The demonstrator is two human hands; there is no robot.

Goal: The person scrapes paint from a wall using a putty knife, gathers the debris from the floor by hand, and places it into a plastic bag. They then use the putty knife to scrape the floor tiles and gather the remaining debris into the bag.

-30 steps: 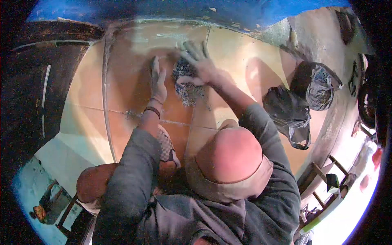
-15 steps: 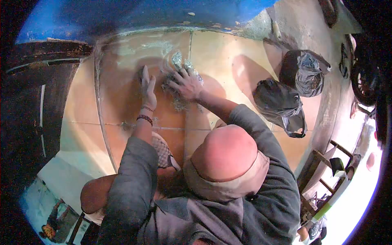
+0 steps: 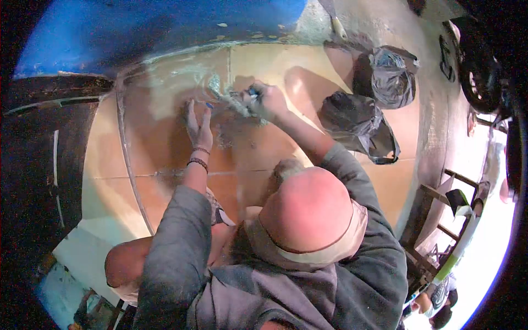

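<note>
My left hand [image 3: 199, 124] lies flat on the wet orange floor tile [image 3: 165, 137], fingers stretched toward the blue wall, with bracelets at the wrist. My right hand [image 3: 268, 100] is closed in a fist on a grey, soggy wad [image 3: 228, 99] that trails to its left along the tile joint. A small blue bit shows at the knuckles. Grey smears cover the tile between the two hands. A capped head [image 3: 308, 212] and grey sleeves fill the lower part of the view.
Two black plastic bags [image 3: 357, 124] [image 3: 391, 77] sit on the tiles to the right. A blue wall [image 3: 137, 27] borders the far side, and a metal strip [image 3: 125, 159] and dark threshold run along the left. A wooden frame [image 3: 440, 203] stands at the right.
My right hand went from spread flat over the wad to a closed fist around it, closer to the wall. The left hand stayed flat on the tile.
</note>
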